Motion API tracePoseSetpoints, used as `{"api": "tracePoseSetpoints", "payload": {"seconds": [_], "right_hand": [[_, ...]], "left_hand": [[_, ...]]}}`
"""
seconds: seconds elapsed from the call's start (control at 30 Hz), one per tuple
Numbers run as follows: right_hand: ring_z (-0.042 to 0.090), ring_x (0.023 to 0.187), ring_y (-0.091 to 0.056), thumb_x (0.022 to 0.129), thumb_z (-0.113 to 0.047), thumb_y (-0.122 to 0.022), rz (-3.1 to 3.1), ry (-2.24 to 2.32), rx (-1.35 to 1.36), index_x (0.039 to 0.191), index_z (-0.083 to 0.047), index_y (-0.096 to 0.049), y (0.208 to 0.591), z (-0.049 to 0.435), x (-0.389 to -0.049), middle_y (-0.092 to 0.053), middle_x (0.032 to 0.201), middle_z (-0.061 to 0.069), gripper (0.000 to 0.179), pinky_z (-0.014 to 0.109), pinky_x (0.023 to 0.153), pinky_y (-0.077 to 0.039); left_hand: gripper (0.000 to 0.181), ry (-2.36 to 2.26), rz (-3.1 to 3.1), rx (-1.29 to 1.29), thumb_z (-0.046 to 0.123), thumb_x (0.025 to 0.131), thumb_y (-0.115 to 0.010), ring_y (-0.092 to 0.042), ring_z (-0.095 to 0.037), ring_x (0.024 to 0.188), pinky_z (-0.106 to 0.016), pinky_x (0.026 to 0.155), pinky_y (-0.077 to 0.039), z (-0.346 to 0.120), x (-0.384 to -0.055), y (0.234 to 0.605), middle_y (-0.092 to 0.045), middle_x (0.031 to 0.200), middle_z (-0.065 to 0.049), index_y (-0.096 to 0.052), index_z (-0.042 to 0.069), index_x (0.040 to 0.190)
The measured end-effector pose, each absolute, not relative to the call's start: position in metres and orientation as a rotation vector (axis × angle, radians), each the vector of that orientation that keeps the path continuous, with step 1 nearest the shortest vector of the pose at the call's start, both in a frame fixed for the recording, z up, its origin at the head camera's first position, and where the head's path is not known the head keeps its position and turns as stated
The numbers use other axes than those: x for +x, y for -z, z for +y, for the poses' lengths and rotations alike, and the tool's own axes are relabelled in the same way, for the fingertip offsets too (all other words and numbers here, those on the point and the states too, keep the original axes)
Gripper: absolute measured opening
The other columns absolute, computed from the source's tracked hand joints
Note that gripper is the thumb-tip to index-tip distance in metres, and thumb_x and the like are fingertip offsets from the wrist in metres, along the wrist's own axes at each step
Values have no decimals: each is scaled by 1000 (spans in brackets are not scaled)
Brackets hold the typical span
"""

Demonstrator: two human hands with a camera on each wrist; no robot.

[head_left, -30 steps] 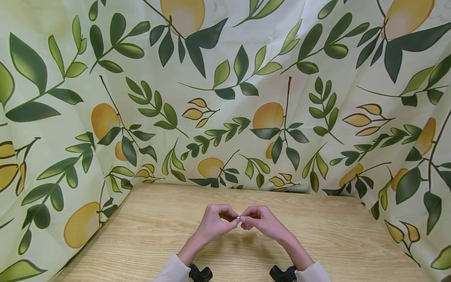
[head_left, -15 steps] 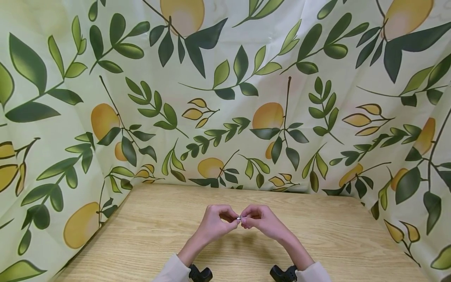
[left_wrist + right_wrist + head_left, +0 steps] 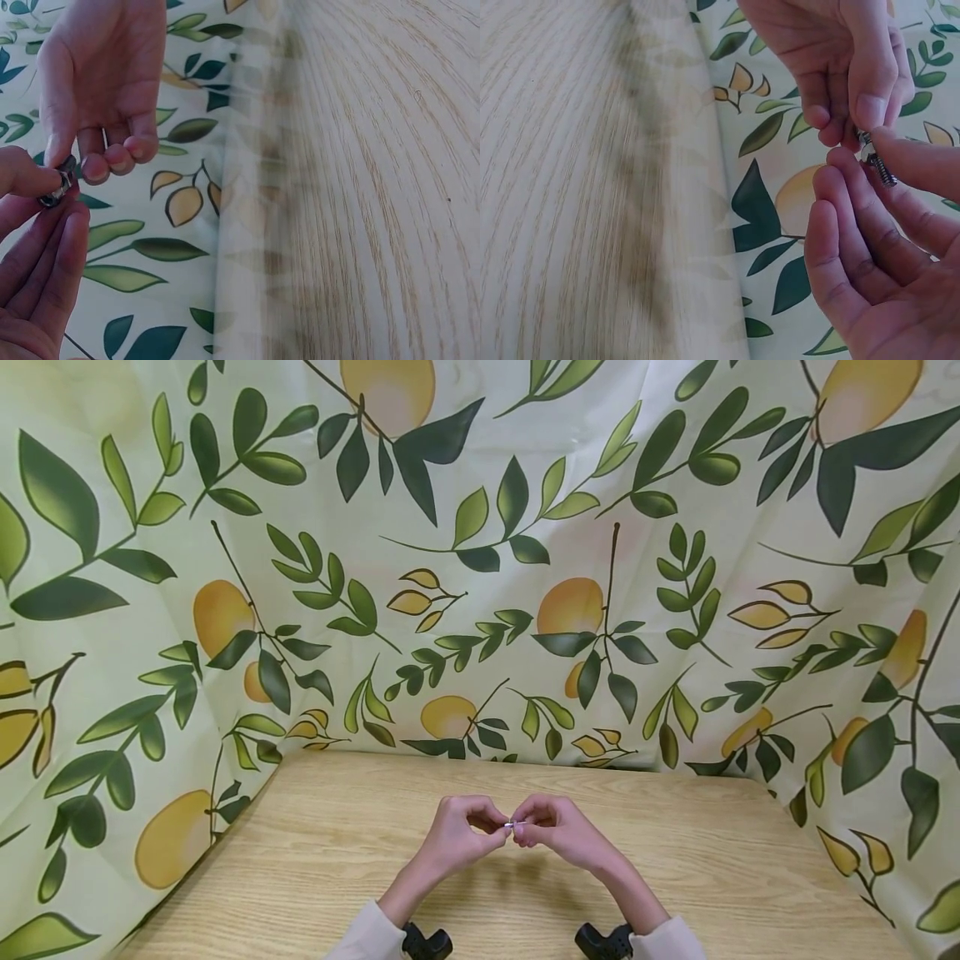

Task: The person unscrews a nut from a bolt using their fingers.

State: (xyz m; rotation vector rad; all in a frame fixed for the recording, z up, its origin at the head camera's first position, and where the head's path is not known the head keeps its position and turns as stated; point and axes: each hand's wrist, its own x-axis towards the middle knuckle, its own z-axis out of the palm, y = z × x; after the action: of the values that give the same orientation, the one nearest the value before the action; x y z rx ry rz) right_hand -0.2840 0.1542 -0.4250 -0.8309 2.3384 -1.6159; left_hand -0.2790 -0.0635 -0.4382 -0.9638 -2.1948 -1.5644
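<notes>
Over the table, both hands meet fingertip to fingertip at a small silvery metal bolt point(image 3: 883, 171), its threaded shank plain in the right wrist view. The left hand point(image 3: 463, 833) pinches one end of it between thumb and fingers. From the other side the right hand point(image 3: 553, 831) grips it with thumb and forefinger, its other fingers loosely bent. A wider metal part, like a nut or collar, sits on the bolt near the left thumb, partly covered by the fingers. In the left wrist view the bolt point(image 3: 56, 193) shows as a dark and shiny piece between the fingertips.
A light wood-grain table point(image 3: 337, 860) lies below the hands. Cloth printed with fruit and leaves point(image 3: 480, 593) hangs along the back and both sides. Black wrist camera mounts point(image 3: 427, 941) show at the cuffs.
Both hands stay in nearly the same place. The right thumb and fingertips have shifted slightly at the bolt, and a little more of the metal shows between the fingers.
</notes>
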Motion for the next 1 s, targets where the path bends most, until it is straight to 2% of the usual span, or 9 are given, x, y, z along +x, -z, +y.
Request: {"api": "tracePoseSetpoints", "payload": {"seconds": [0.1,0.27,0.53,0.7,0.83,1.0], "right_hand": [[15,81,-69,100,-15,-65,2342,1614,-829,110,3,-68,424,154,-284,-73,92,14,20,35,78,-62],[16,80,-70,103,-19,-62,2338,1593,-830,107,7,-70,423,154,-283,-74,94,21,27,33,78,-63],[14,80,-69,99,-15,-67,2350,1628,-814,108,2,-68,426,155,-286,-73,89,7,20,37,78,-62],[17,79,-70,103,-24,-64,2355,1607,-818,107,3,-70,427,156,-287,-75,89,10,28,35,77,-63],[14,80,-71,102,-21,-63,2344,1599,-831,107,4,-70,427,156,-286,-76,89,11,26,31,77,-62],[14,80,-70,100,-18,-66,2338,1605,-838,110,4,-68,425,156,-286,-75,90,10,23,37,78,-63]], "left_hand": [[9,1564,-2188,-968,-2,81,-79,-72,-4,68,-27,65,-64,-63,-279,438,-78,79,-8,-76,7,82],[9,1556,-2193,-958,-2,81,-79,-71,-3,68,-26,65,-64,-63,-278,438,-78,78,-8,-76,7,81],[9,1567,-2211,-954,-2,81,-79,-71,-3,69,-26,67,-64,-63,-278,437,-78,80,-8,-76,7,82],[9,1562,-2204,-951,-1,82,-79,-71,-3,68,-26,66,-63,-63,-277,436,-78,79,-7,-76,8,81],[9,1559,-2203,-955,0,82,-79,-71,-3,68,-26,66,-63,-63,-277,436,-78,79,-7,-76,8,81],[8,1560,-2206,-958,0,82,-79,-71,-2,69,-25,66,-63,-63,-278,437,-78,79,-7,-76,8,81]]}}
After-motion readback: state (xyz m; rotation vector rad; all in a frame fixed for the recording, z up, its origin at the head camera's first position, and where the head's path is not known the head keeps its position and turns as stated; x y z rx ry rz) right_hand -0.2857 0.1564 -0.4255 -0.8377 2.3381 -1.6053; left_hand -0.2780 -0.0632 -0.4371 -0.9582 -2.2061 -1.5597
